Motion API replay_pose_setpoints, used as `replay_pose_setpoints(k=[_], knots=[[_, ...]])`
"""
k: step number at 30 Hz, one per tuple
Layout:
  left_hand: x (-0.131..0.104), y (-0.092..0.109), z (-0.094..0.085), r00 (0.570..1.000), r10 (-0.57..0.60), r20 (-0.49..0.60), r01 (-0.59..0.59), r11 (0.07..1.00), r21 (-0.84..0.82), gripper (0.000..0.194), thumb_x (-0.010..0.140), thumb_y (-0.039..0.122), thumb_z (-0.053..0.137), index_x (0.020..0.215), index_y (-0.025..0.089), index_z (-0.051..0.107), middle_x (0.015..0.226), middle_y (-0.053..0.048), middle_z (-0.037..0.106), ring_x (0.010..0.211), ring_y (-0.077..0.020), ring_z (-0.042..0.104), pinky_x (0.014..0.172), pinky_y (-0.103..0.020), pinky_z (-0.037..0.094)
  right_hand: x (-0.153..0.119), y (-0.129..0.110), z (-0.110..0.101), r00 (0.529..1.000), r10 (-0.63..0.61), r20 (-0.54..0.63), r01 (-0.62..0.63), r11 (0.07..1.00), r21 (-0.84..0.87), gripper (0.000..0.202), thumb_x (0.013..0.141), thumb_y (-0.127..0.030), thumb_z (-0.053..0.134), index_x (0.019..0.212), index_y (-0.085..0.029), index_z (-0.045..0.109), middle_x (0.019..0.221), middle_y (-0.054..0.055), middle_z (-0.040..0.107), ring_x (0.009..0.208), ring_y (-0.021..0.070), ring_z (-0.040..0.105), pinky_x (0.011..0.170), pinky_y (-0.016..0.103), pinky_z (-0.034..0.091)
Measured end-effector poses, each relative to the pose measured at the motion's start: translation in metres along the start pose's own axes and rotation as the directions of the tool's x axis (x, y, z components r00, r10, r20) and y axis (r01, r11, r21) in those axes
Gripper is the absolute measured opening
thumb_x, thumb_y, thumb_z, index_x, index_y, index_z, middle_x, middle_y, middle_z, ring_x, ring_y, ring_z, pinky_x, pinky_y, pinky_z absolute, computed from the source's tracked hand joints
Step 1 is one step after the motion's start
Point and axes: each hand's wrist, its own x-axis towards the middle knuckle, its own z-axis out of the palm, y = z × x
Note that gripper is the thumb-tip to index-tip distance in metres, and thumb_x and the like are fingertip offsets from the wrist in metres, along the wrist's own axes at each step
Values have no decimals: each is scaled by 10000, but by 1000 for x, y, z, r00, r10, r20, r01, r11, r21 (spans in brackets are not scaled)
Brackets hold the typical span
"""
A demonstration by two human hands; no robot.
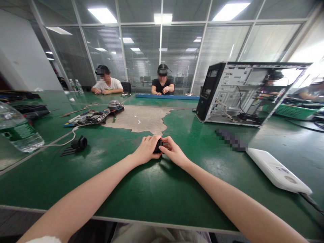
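Observation:
Both hands meet over the green tabletop point(157, 192), around a small black part point(158, 146) whose kind I cannot make out. My left hand point(146, 149) wraps over it from the left, its fingers covering much of it. From the right, the bent fingers and thumb of my right hand point(173, 151) grip its edge. Off to the left lies a separate black plastic piece point(79, 143) with a round end and flat prongs. Just beyond the hands is a bare, worn patch point(141, 118) of the table surface.
A circuit board point(88, 117) and a cooling fan point(115, 105) lie at left behind a plastic bottle point(20, 128). An opened computer case point(235, 96) stands at right, near a white power bank point(278, 170). Two people point(162, 84) sit across the table; others are at far right.

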Motion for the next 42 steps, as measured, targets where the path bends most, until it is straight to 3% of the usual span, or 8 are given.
replay_pose_setpoints(k=[15, 27, 36, 42], knots=[[0, 0, 0, 1000, 15, -13, -15, 1000, 9, 568, 651, 291, 581, 1141, 187, 314, 1131, -78, 466, 947, -237, 440, 803, -360, 311, 2, 2, 1, 997, 77, -27, -78, 995, -55, 292, 764, -287, 487, 1038, -191, 453, 1009, 65, 524, 843, 141, 548, 754, 320, 470], [0, -2, 1, 999, 28, -22, -27, 999, 29, 563, 651, 291, 580, 1134, 183, 313, 1118, -73, 469, 940, -231, 436, 801, -353, 308, 1, 3, 1, 1000, -9, -18, 10, 999, 52, 146, 759, -297, 488, 870, -214, 443, 862, -6, 505, 784, 114, 538, 657, 249, 476], [0, -1, 0, 999, 32, -21, -32, 999, 16, 569, 647, 288, 585, 1136, 185, 312, 1129, -76, 462, 943, -231, 436, 800, -354, 311, 3, 4, 0, 997, 71, -29, -71, 997, 2, 283, 756, -289, 498, 1020, -201, 451, 1015, 57, 515, 847, 138, 544, 744, 310, 469], [0, 0, 0, 999, 30, -18, -30, 999, 23, 555, 642, 266, 581, 1126, 184, 322, 1118, -74, 469, 932, -230, 440, 794, -354, 313, 1, 0, 0, 1000, 8, 9, -8, 1000, 24, 223, 735, -275, 523, 937, -209, 456, 940, 24, 515, 849, 137, 537, 705, 284, 478]])
